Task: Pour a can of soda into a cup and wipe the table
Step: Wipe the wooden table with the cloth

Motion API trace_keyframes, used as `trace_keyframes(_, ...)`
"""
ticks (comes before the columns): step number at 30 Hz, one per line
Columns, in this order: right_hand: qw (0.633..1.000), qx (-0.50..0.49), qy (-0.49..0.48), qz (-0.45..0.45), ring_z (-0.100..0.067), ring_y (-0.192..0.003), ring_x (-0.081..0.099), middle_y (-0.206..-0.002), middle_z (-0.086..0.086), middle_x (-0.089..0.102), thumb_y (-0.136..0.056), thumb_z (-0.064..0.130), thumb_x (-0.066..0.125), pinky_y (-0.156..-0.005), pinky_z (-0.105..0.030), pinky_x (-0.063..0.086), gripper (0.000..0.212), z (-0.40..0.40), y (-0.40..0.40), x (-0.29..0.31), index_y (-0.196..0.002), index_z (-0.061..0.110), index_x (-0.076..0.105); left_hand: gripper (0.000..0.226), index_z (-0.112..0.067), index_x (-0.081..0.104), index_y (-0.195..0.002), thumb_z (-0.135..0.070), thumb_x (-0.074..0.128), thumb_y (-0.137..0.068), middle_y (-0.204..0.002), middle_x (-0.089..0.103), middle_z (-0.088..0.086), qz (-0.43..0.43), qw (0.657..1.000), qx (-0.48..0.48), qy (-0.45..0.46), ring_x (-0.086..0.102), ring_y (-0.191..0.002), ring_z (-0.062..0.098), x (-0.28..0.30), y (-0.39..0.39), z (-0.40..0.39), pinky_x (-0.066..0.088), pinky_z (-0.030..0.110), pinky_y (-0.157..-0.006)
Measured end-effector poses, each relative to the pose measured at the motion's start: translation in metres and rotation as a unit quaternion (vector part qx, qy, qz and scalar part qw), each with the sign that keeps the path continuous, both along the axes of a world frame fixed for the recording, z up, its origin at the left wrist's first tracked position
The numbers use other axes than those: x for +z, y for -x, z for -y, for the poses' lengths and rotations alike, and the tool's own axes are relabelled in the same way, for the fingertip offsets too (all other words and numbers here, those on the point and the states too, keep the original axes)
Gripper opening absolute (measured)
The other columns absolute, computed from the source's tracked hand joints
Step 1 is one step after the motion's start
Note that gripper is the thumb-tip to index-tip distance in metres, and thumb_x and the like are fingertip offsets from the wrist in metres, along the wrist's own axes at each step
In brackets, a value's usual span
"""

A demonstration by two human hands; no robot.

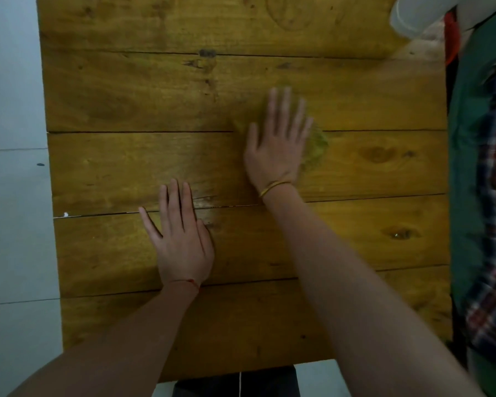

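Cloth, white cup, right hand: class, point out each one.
cloth (315, 150), head view, green edge showing beside the palm.
white cup (410, 15), head view, its side wall.
right hand (278, 141), head view, back of hand.

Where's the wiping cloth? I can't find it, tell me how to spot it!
Start at the big wooden table made of planks. Near its middle, the right hand, the one with a yellow band at the wrist, lies flat with straight fingers. The cloth peeks out from under that hand: fuzzy and yellow-green, almost the table's colour, while the left hand presses bare wood.
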State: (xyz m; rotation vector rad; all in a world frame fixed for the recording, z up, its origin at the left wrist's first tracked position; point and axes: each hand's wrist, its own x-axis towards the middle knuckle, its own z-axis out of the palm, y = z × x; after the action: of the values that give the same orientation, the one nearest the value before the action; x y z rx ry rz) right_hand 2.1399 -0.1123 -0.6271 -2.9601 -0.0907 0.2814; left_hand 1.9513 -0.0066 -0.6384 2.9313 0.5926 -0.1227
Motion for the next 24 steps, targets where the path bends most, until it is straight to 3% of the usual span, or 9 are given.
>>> trace_keyframes(4,0.979,0.197,-0.046,-0.006,-0.03,-0.154,-0.007,-0.167,-0.002,-0.002,-0.103,0.043,0.023,-0.124,-0.049,-0.002,0.063,-0.056,0.032,-0.004,-0.159,0.022,0.004,0.063,-0.011,0.006,-0.158,-0.026,0.023,-0.1,-0.167,0.004,0.006,0.002,1.0,0.002,-0.008,0.003,-0.154,0.024,-0.002,-0.001,0.001,0.007,0.063,-0.119)
trace_keyframes(7,0.971,0.236,-0.045,-0.011,-0.027,-0.154,-0.005,-0.167,-0.001,-0.001,-0.105,0.043,0.02,-0.124,-0.047,0.001,0.06,-0.056,0.03,-0.006,-0.159,0.023,0.004,0.062,-0.012,0.007,-0.158,-0.026,0.023,-0.1,-0.167,0.004,0.006,-0.002,1.0,0.002,-0.008,0.003,-0.154,0.023,-0.001,-0.001,0.0,0.007,0.062,-0.119)
trace_keyframes(10,0.982,0.188,-0.034,-0.004,-0.024,-0.155,-0.004,-0.167,-0.003,-0.002,-0.105,0.042,0.018,-0.125,-0.046,0.001,0.059,-0.027,0.021,-0.004,-0.159,0.023,0.003,0.064,-0.013,0.005,-0.158,-0.026,0.024,-0.099,-0.167,0.002,0.005,-0.001,1.0,0.001,0.0,0.002,-0.154,0.023,0.0,0.0,0.0,0.007,0.062,-0.119)
trace_keyframes(17,0.998,-0.056,0.022,-0.008,-0.029,-0.154,-0.005,-0.167,-0.008,-0.005,-0.106,0.04,0.015,-0.125,-0.049,0.001,0.061,0.074,0.024,0.0,-0.159,0.016,-0.001,0.063,-0.014,0.004,-0.158,-0.027,0.024,-0.1,-0.167,0.001,0.003,0.009,1.0,0.001,0.018,0.0,-0.154,0.022,0.0,-0.001,0.0,0.004,0.062,-0.12)
trace_keyframes(20,0.998,-0.056,0.012,-0.012,-0.032,-0.153,-0.008,-0.167,-0.008,-0.006,-0.105,0.041,0.016,-0.124,-0.052,0.0,0.062,0.052,0.037,0.001,-0.159,0.018,-0.002,0.063,-0.014,0.004,-0.158,-0.027,0.025,-0.1,-0.167,0.0,0.003,0.013,1.0,0.001,0.022,-0.001,-0.154,0.021,0.001,0.0,0.001,0.003,0.062,-0.12)
trace_keyframes(24,0.998,0.053,-0.024,-0.018,-0.032,-0.153,-0.01,-0.167,-0.005,-0.007,-0.104,0.044,0.019,-0.124,-0.051,-0.002,0.062,0.009,0.076,0.003,-0.159,0.023,0.0,0.062,-0.013,0.004,-0.158,-0.026,0.022,-0.101,-0.167,0.001,0.005,0.015,1.0,-0.003,0.019,0.0,-0.154,0.023,0.001,0.002,0.0,0.005,0.063,-0.119)
